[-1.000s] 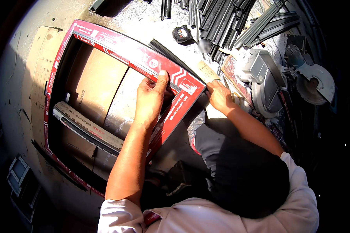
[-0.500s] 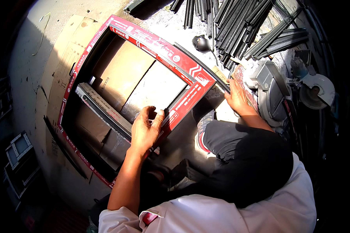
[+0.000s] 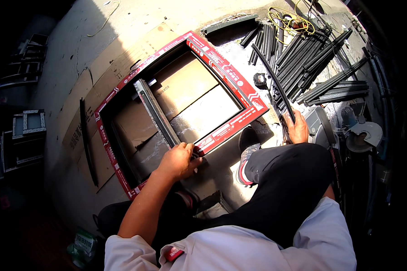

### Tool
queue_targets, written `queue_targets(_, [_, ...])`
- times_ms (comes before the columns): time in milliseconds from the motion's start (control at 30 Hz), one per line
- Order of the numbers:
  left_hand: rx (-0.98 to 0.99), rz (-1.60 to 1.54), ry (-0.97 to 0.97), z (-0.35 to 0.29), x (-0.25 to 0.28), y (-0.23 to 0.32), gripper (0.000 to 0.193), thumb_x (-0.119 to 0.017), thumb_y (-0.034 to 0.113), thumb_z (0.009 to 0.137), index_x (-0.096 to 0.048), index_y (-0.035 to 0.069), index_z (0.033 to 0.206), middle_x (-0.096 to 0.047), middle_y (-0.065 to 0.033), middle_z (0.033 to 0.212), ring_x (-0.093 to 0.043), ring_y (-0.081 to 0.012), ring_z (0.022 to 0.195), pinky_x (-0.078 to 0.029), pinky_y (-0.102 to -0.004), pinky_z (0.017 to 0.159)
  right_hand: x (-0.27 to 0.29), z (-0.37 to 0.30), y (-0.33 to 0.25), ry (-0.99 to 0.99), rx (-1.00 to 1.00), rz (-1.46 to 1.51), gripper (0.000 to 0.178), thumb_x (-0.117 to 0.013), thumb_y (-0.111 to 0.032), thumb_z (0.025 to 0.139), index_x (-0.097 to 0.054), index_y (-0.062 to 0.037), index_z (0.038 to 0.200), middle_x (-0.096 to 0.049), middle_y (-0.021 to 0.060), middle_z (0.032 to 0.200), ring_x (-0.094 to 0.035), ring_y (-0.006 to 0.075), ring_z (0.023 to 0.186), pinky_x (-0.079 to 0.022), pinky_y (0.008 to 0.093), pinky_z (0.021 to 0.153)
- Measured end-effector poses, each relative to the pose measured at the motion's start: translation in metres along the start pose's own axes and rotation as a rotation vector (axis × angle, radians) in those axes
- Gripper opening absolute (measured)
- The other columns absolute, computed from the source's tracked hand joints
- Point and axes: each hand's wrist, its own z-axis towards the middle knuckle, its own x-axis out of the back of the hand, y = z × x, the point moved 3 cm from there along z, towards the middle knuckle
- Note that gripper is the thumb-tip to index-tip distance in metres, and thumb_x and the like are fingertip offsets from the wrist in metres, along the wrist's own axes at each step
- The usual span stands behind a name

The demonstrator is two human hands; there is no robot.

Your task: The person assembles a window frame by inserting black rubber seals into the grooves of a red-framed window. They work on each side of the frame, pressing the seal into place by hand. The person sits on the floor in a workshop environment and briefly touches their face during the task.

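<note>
Head view, the only one supplied. We find the red-faced frame [image 3: 230,128] near the centre of the picture, lying over cardboard [image 3: 185,74]. Its visible corners meet, so we judge the outer rectangle to be made up; the lower corner is partly screened by the left arm. A crossbar [image 3: 156,110] spans the opening, running down from the upper left. We cannot tell whether its ends are fastened.

The left hand [image 3: 178,161], below centre, lies at the frame's near edge by the crossbar's lower end, fingers loosely bent, thumb apart. We cannot tell whether it has hold of anything.

The right hand [image 3: 297,128], right of centre, is closed around one end of a long black strip [image 3: 282,92], which slants towards the upper middle, apart from the frame and not fitted to it.

A second strip [image 3: 87,140] lies loose at left on the cardboard, likewise unfitted. Further black profiles [image 3: 298,58] are heaped at upper right, beside a tape measure [image 3: 259,80].
</note>
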Motion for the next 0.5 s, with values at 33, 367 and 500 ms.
queue_targets(33, [-0.012, -0.004, -0.021, -0.009, 0.010, -0.001, 0.057, -0.069, 0.045, 0.102, -0.061, 0.001, 0.138, -0.069, -0.0234, 0.123, -0.068, -0.0437, 0.116, -0.056, -0.0494, 0.100, 0.006, 0.008, 0.001, -0.022, 0.023, -0.038, 0.036, -0.066, -0.022, 0.102, -0.061, -0.0082, 0.135, -0.070, 0.0252, 0.118, -0.067, 0.0485, 0.110, -0.053, 0.0540, 0.093])
queue_targets(367, [0.219, 0.004, 0.238, -0.123, 0.130, -0.029, 0.062, -0.066, 0.047, 0.107, -0.061, 0.000, 0.147, -0.072, -0.0250, 0.133, -0.071, -0.0406, 0.122, -0.056, -0.0478, 0.105, 0.069, 0.115, -0.123, -0.160, 0.390, -0.198, 0.031, -0.073, -0.032, 0.103, -0.065, -0.0079, 0.121, -0.066, 0.0207, 0.105, -0.067, 0.0438, 0.098, -0.054, 0.0532, 0.086])
queue_targets(500, [0.382, -0.214, 0.258, -0.149, 0.147, -0.078, 0.063, -0.069, 0.047, 0.107, -0.061, -0.002, 0.147, -0.073, -0.0236, 0.134, -0.072, -0.0348, 0.124, -0.057, -0.0449, 0.106, 0.067, 0.143, -0.183, -0.297, 0.510, -0.226, 0.028, -0.067, -0.031, 0.107, -0.065, -0.0056, 0.119, -0.066, 0.0202, 0.099, -0.067, 0.0431, 0.097, -0.053, 0.0518, 0.087])
